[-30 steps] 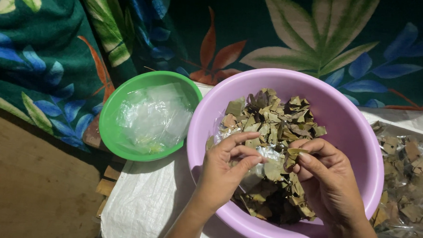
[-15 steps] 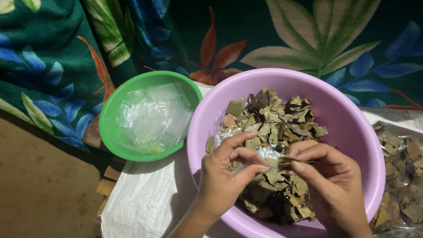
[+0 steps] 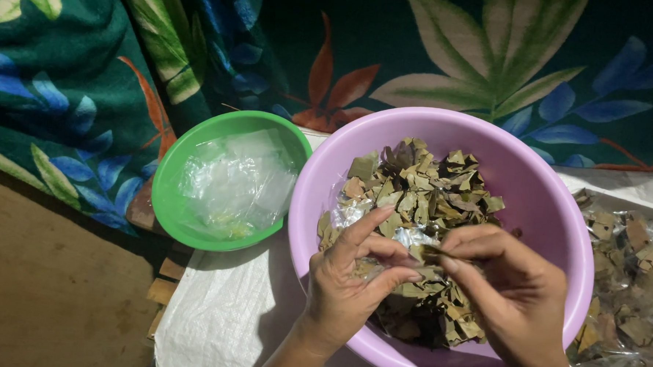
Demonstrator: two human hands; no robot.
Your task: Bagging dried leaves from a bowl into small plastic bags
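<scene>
- Dried leaf pieces [image 3: 421, 202] lie heaped in a lilac plastic basin [image 3: 539, 185], with a clear plastic packet [image 3: 411, 238] among them.
- Left hand [image 3: 351, 280] pinches the packet; right hand [image 3: 512, 294] pinches a leaf piece at its mouth.
- Green bowl [image 3: 173, 162] with clear plastic bags [image 3: 231, 187] sits just left of the basin.
- Filled leaf packets [image 3: 630, 285] lie to the right on white woven sacking [image 3: 218, 311].

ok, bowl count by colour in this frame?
Purple bowl, holding dried leaf pieces: 1
Green bowl, holding clear plastic bags: 1
Total bowls: 2
Left hand and right hand pinch a leaf piece over the purple one.
</scene>
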